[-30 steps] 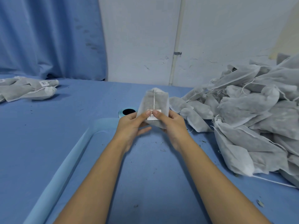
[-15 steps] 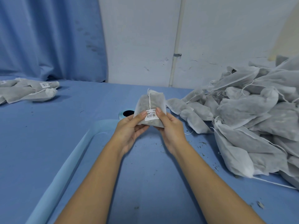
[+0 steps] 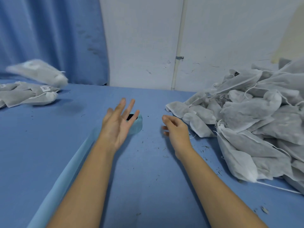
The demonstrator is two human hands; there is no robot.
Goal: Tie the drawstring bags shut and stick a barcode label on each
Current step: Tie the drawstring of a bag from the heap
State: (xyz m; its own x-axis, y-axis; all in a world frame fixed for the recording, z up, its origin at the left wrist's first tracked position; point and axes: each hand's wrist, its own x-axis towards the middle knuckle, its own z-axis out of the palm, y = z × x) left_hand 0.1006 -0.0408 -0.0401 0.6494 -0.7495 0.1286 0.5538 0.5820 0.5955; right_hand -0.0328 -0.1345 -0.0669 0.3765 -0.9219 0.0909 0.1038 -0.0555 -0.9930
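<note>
I face a scuffed white wall with a thin pipe (one bracket clamps it), a blue curtain on its left and the blue tabletop below.

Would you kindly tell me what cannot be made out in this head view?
All head view.
Bag in the air: motion-blurred, label and tie unclear.
Label on left pile: too small to read.
Teal object: partly behind left hand.
Right pile: cut by the right edge.

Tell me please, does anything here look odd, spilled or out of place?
Yes. One grey fabric drawstring bag is blurred in mid-air above the small pile of labelled bags at far left. Dark crumbs lie scattered on the blue table cover.
</note>
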